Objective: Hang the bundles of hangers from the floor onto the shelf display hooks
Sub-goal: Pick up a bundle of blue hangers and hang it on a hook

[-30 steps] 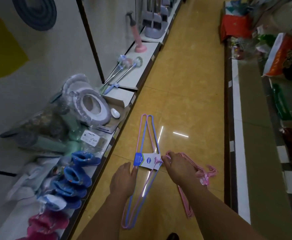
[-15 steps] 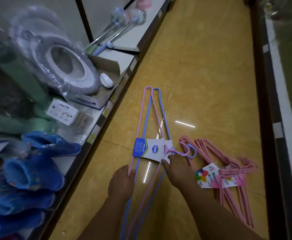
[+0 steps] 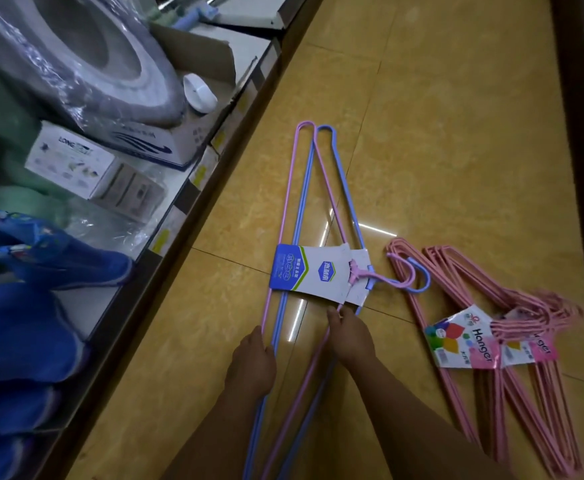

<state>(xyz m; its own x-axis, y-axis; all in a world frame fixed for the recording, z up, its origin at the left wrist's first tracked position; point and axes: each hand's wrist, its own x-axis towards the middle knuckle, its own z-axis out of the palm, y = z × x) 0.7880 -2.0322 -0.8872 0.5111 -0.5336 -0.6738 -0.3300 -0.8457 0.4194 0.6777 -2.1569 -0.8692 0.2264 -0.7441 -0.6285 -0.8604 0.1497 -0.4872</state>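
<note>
On the yellow tiled floor (image 3: 439,133), centre: one bundle of pink and blue hangers (image 3: 304,209), lying flat, long bars running away from the viewer, banded by a blue and white card label (image 3: 309,273); hooks point right. Left hand (image 3: 252,362): on the bundle's left bars below the label, fingers curled at the pink and blue wires, though whether they close round them cannot be told. Right hand (image 3: 351,336): at the bundle's right bars just under the label, fingers together and bent onto the pink wire, apparently pinching it.

Right of that bundle, on the floor: two bundles of pink hangers (image 3: 512,358), overlapping, each with a card marked "Hanger" (image 3: 463,337); the nearer one's end lies just beside the first bundle's hooks.

Left, low shelf (image 3: 193,188) along the aisle: plastic-wrapped grey ring-shaped item (image 3: 86,57); open cardboard box (image 3: 193,60); small white object (image 3: 198,93); white carton marked "LONG" (image 3: 70,159); blue children's shoes (image 3: 30,306), stacked.
</note>
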